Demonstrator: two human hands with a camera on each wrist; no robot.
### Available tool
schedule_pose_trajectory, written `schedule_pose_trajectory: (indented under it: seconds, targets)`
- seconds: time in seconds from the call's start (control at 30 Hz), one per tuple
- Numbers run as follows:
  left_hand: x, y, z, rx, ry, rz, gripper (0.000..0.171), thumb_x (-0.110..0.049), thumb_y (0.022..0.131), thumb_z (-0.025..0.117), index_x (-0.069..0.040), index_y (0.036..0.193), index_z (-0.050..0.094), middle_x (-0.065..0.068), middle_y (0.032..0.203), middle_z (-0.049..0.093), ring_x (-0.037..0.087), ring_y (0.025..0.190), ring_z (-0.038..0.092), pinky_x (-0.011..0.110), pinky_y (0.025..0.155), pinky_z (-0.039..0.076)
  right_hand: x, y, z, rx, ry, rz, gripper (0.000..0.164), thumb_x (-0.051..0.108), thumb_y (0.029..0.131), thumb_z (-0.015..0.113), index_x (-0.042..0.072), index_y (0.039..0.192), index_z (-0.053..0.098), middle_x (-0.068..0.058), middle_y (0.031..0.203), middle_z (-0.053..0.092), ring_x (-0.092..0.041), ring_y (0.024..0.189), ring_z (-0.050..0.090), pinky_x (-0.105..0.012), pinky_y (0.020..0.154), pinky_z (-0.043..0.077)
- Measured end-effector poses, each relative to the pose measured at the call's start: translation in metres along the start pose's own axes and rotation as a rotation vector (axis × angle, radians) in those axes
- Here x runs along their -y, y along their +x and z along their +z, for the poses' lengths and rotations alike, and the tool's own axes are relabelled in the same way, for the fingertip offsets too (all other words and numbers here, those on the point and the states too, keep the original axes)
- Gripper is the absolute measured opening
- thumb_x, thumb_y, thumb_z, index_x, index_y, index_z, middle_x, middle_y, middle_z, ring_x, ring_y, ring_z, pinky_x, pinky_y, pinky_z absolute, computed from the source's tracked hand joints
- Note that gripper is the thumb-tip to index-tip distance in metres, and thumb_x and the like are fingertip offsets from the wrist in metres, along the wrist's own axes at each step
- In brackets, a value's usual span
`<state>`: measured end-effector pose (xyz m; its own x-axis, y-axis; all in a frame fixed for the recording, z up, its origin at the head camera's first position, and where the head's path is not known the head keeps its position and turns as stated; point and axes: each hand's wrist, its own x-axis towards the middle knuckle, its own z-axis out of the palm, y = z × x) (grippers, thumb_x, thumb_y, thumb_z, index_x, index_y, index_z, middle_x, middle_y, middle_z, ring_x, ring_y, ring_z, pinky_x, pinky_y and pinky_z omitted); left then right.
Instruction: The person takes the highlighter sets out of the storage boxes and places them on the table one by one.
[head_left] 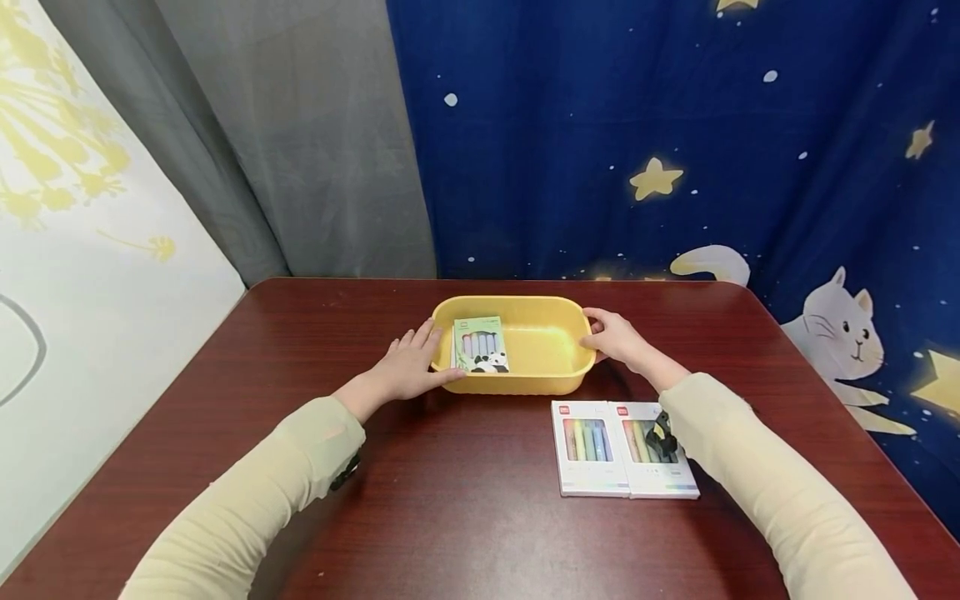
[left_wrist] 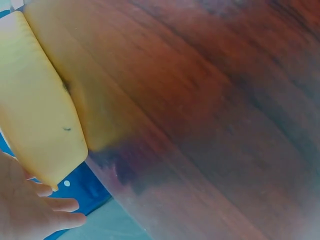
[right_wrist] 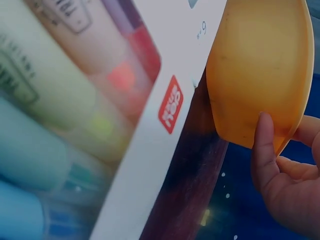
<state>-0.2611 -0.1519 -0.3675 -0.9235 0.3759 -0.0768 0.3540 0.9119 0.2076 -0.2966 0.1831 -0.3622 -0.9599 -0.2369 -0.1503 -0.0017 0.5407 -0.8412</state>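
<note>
A yellow plastic basin (head_left: 540, 385) stands near the table's far edge. A green box of markers (head_left: 480, 329) with a panda picture leans inside its left end; something white shows behind that box. My left hand (head_left: 408, 364) rests against the basin's left end, fingers spread and fairly straight, thumb along the front rim. At the other end, my right hand (head_left: 618, 340) pinches the rim between thumb and fingers, as the right wrist view also shows. Two white marker boxes (head_left: 592, 479) lie side by side in front of the basin, below my right forearm.
The dark red wooden table (head_left: 450, 517) runs back to a blue star-patterned curtain (head_left: 540, 150) and a grey curtain (head_left: 300, 142). A white panel (head_left: 90, 317) with yellow flower prints borders the left side. My right sleeve (head_left: 750, 467) passes close beside the white boxes.
</note>
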Motion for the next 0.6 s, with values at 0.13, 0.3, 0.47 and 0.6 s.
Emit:
schedule_pose_trajectory:
  seconds: [0.13,0.3,0.47,0.6]
  targets:
    - [-0.002,0.000,-0.006,0.024,0.009,-0.012,0.097,-0.069,0.081,0.044,0.000,0.144,0.021,0.020,0.151,0.010,0.047,0.133,0.017,0.058,0.105,0.016,-0.005,0.001,-0.001,0.025,0.070,-0.025,0.065,0.000,0.086,0.055,-0.004,0.142,0.023,-0.020,0.101,0.052,-0.017,0.071,0.061,-0.036,0.066,0.054]
    - [-0.010,0.004,-0.022,0.041,-0.014,-0.017,0.094,-0.062,0.081,0.053,0.001,0.144,0.021,0.021,0.150,0.015,0.048,0.133,0.017,0.056,0.107,0.016,-0.007,0.000,-0.003,0.041,0.101,-0.034,0.067,0.002,0.086,0.056,-0.003,0.143,0.021,-0.020,0.101,0.052,-0.016,0.071,0.061,-0.033,0.065,0.054]
    - [-0.022,0.012,-0.043,0.014,-0.080,-0.004,0.086,-0.048,0.085,0.058,0.002,0.144,0.020,0.022,0.148,0.022,0.041,0.133,0.025,0.048,0.107,0.023,-0.007,-0.001,-0.003,0.049,0.108,-0.033,0.067,0.002,0.087,0.055,-0.003,0.144,0.020,-0.020,0.101,0.052,-0.015,0.070,0.061,-0.033,0.065,0.054]
    - [-0.032,0.018,-0.057,0.009,-0.157,-0.035,0.078,-0.040,0.088,0.057,0.003,0.143,0.022,0.022,0.145,0.029,0.034,0.133,0.028,0.045,0.107,0.025,-0.008,-0.001,-0.003,0.050,0.108,-0.027,0.067,0.003,0.087,0.056,-0.002,0.144,0.020,-0.020,0.101,0.053,-0.014,0.068,0.061,-0.034,0.066,0.054]
